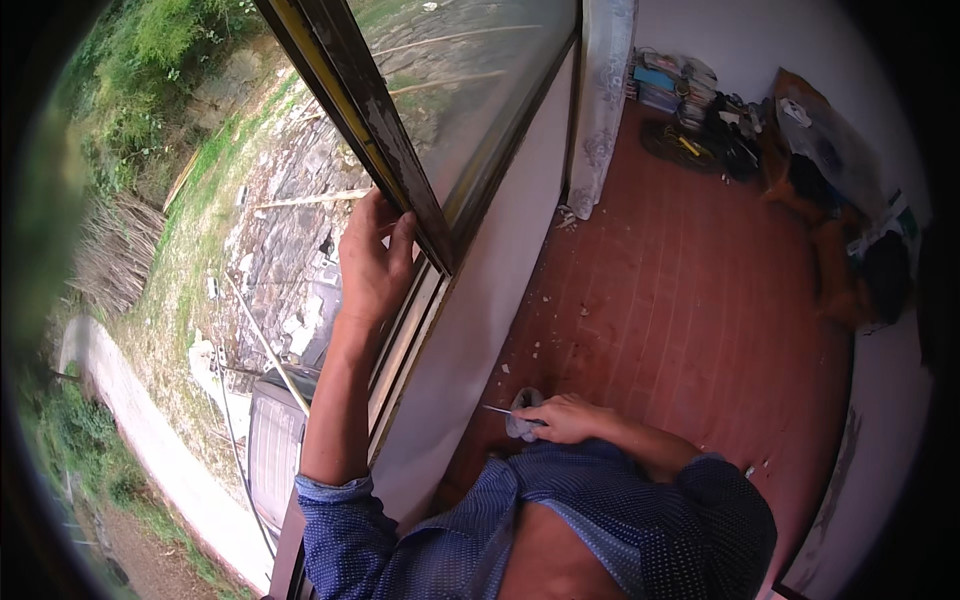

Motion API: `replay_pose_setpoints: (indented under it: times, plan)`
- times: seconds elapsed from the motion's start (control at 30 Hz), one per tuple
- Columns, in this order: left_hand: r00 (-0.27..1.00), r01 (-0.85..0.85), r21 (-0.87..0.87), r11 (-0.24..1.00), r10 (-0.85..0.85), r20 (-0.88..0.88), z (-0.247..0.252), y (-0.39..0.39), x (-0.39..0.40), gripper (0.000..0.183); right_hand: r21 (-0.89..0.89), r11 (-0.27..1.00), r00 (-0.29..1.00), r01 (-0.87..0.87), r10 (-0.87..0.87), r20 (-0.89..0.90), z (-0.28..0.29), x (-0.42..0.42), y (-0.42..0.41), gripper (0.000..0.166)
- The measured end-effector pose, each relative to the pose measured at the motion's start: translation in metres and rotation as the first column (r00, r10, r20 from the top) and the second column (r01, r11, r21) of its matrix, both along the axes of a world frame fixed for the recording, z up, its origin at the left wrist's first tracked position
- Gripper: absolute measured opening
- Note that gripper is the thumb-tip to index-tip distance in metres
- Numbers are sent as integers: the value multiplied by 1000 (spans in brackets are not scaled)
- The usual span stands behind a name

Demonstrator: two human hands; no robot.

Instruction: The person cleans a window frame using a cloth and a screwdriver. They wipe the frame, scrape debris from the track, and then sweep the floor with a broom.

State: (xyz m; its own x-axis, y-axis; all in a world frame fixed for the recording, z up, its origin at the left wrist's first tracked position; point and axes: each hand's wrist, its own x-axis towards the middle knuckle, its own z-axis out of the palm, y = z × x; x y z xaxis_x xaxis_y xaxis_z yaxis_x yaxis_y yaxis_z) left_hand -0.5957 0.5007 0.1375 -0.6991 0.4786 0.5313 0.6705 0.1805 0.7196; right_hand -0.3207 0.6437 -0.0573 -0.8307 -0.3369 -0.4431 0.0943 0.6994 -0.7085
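My left hand [377,251] reaches through the window opening and touches the outer edge of a dark sliding window sash [382,135], its thumb and fingers at the lower part of the frame. Below the sash runs the pale sill track [405,330]. Near my waist my right hand [568,418] holds a thin metal tool [496,409], perhaps a screwdriver; its handle is mostly hidden. A crumpled grey cloth [526,415] hangs at the same hand, partly behind the fingers.
A pale curtain [598,112] hangs beside the window. Small debris [568,217] lies on the red floor [645,300]. Stacked books [697,90] and bags [829,161] stand along the far wall. Outside, well below, are a parked vehicle [274,442], poles and a path [165,457].
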Motion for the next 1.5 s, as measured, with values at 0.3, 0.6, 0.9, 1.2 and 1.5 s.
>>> replay_pose_setpoints:
  times: [0.3,0.6,0.9,1.2,1.5]
  plan:
    - [931,-110,246,963,14,364,-13,-7,-35,52,11,1000,999,-18,18,29,8,-12,1,58]
    - [921,160,246,956,-234,311,-29,6,-60,56,70,994,991,84,-91,98,8,-2,-19,59]
    - [883,249,227,942,-317,346,-45,13,-79,55,-23,947,945,320,-318,82,3,19,-63,60]
    - [994,-65,316,947,34,101,-25,11,-20,43,-74,926,927,370,-373,-34,-20,24,-77,57]
    - [994,-110,237,965,106,30,-10,38,11,39,-4,969,969,247,-247,-11,-10,0,-25,57]
